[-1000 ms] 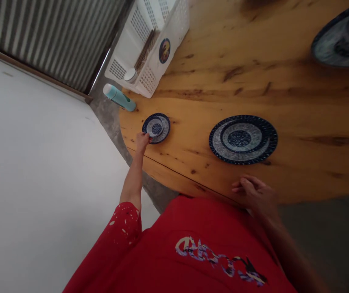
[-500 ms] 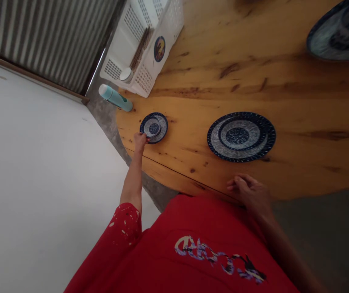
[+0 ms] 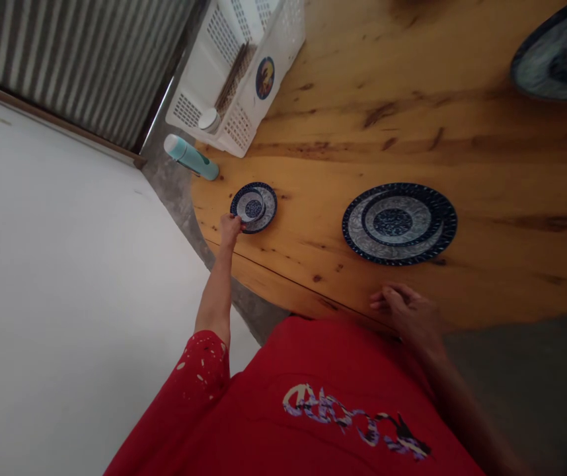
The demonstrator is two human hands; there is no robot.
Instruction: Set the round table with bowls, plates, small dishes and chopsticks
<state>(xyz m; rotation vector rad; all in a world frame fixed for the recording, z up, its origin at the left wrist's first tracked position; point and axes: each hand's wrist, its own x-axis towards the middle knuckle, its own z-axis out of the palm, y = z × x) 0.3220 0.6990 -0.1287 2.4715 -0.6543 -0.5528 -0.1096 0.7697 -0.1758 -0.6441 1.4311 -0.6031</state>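
Note:
A blue-and-white patterned plate (image 3: 269,215) lies at the left part of the wooden table, with a smaller matching bowl (image 3: 252,206) on it, off centre. My left hand (image 3: 230,228) is closed on the near rim of this bowl, thumb and fingers pinched together. In the middle lies another blue-patterned plate (image 3: 447,228) bearing a similar round bowl (image 3: 392,221). Below it, at the near table edge, my right hand (image 3: 410,314) hovers with loosely bent fingers and nothing in it.
A white plastic basket (image 3: 244,119) at the back left holds a white-lidded jar (image 3: 209,120) and thin brown sticks (image 3: 231,76). Beside it a light-blue bottle (image 3: 191,157) lies or leans near the table (image 3: 313,211) edge. Another plate (image 3: 531,73) with a bowl is cut off at upper right.
The view has shifted slightly, so the table things appear a little farther right. My left hand stays at the small bowl; my right hand has hardly moved.

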